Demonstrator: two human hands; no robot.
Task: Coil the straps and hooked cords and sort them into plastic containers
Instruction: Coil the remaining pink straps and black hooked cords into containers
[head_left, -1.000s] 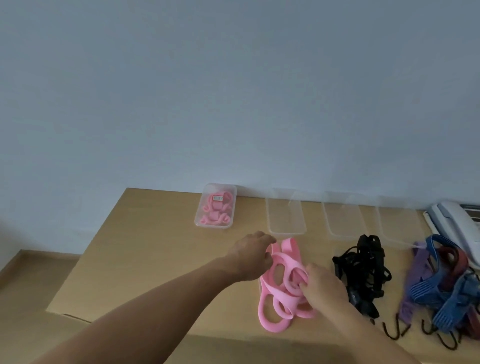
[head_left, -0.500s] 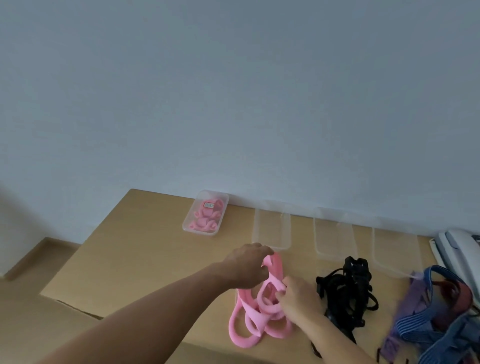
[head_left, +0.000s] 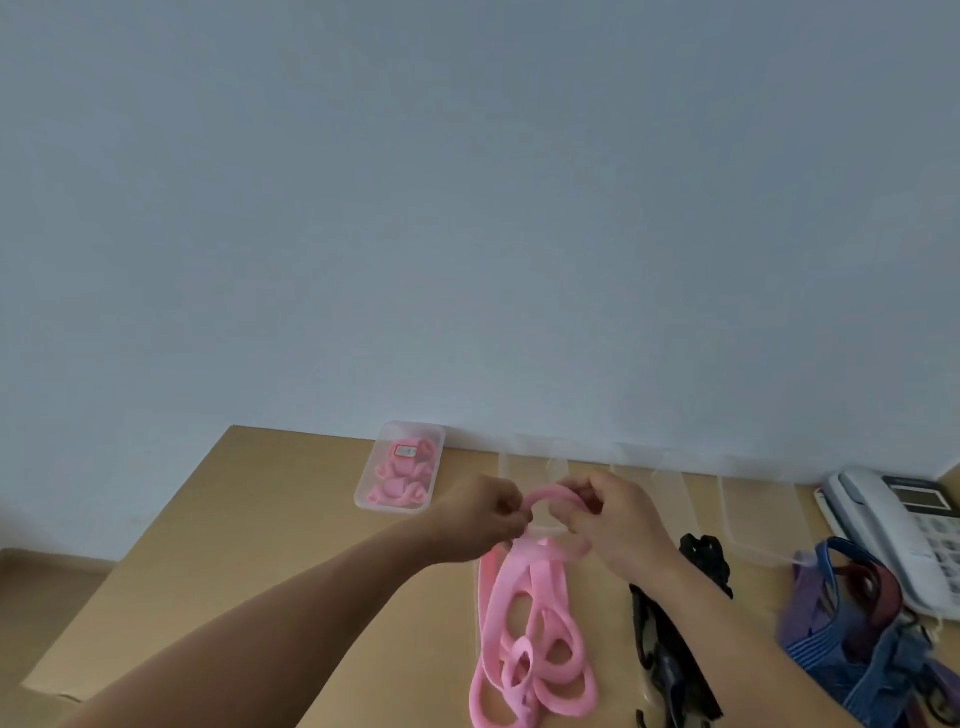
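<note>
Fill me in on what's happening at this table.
A person is working a pink strap: the left hand and right hand pinch its top loop above the table while the rest trails down onto it. One clear container at the back already holds coiled pink straps. To the right lie black straps and blue-purple cords.

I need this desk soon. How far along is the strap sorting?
Done: one container holds coiled pink straps. In hand: the left hand and right hand pinch one pink strap above the pink pile. Left: that pile, black straps, blue and purple hooked cords; other clear containers look empty.
</note>
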